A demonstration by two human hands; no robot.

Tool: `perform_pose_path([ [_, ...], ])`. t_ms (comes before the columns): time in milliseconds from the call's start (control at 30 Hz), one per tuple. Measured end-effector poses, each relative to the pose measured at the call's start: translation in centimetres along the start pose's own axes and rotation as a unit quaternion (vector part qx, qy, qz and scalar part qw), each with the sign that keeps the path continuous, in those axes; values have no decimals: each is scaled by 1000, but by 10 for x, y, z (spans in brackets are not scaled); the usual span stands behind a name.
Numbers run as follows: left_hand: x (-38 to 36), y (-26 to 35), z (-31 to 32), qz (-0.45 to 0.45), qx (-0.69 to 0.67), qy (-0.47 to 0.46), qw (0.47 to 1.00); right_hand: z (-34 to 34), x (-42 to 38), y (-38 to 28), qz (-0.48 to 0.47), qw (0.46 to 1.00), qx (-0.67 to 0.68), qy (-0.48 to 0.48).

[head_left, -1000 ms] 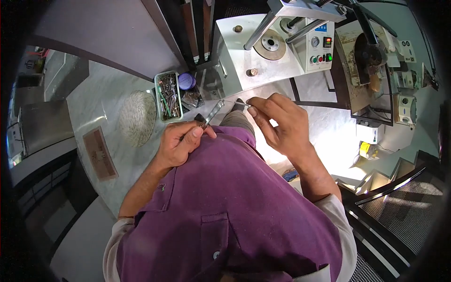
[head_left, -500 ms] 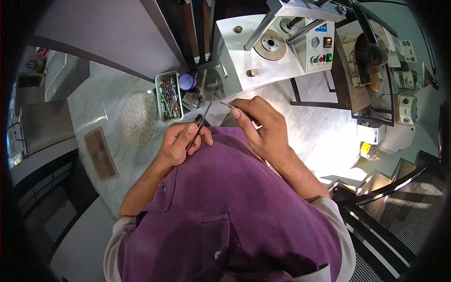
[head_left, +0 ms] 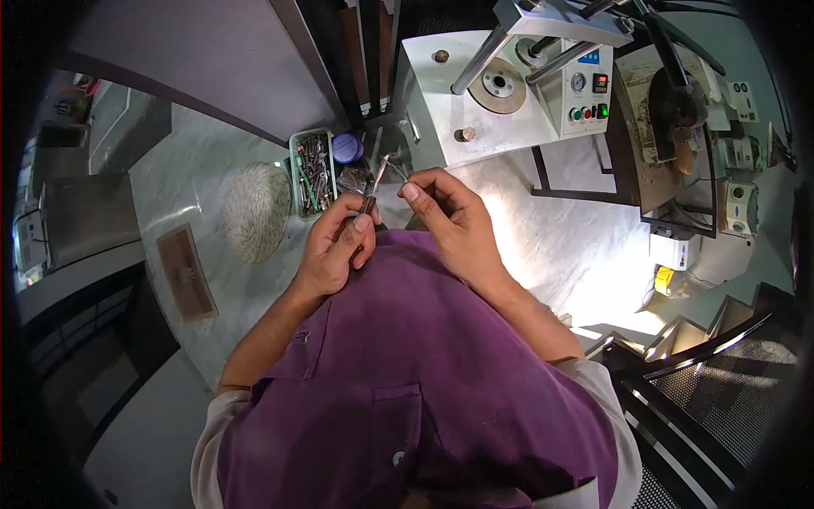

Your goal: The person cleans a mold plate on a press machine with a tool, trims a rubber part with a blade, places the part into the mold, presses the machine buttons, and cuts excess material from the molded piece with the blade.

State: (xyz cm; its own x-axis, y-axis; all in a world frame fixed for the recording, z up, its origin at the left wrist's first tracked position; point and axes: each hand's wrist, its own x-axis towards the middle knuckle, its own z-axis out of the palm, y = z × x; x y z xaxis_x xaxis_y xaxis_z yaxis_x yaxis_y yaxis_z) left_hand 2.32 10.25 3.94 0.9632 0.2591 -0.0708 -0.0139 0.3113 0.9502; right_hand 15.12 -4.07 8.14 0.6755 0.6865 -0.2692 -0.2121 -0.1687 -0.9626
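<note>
My left hand (head_left: 341, 240) is closed around the dark handle of a slim-bladed tool (head_left: 380, 175); its bright, narrow metal end points up and away from me. Just to the right, my right hand (head_left: 449, 210) pinches a thin metal piece (head_left: 397, 170) between thumb and index finger. The far end of that piece reaches close to the blade's tip, and its near end is hidden in the fingertips. Both hands are raised in front of my purple apron (head_left: 407, 339).
Beyond my left hand stand a green-rimmed box (head_left: 294, 174) of small metal tools and a purple-lidded container (head_left: 347, 148). A white press machine (head_left: 428, 89) with steel posts is ahead. A round woven mat (head_left: 257, 212) and a brown mat (head_left: 186, 271) lie at left.
My two hands have come closer together, the right moving left and slightly down. The thin metal piece is now beside the blade's tip, where before there was a gap.
</note>
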Motion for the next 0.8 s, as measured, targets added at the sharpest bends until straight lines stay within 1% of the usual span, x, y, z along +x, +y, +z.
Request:
perform_pose_path([
  [133,0,1,1,-1,1,2,1000,1,-1,1,9,999,-31,13],
  [200,0,1,2,-11,-9,7,1000,1,-1,4,-30,997,-61,30],
  [300,1,1,2,-7,6,-2,1000,1,-1,0,-54,995,-75,42],
  [400,0,1,1,-16,24,7,1000,0,-1,-1,-43,994,-94,46],
  [500,0,1,4,-17,40,21,999,-3,-2,-2,-25,996,-78,47],
  [600,-2,2,1,-22,62,15,998,-6,-3,2,-48,993,-81,68],
  [733,-6,2,0,-7,113,17,993,-20,-1,5,-34,993,-96,67],
  [800,-6,4,1,-1,164,41,986,-22,-5,6,-140,981,-124,57],
])
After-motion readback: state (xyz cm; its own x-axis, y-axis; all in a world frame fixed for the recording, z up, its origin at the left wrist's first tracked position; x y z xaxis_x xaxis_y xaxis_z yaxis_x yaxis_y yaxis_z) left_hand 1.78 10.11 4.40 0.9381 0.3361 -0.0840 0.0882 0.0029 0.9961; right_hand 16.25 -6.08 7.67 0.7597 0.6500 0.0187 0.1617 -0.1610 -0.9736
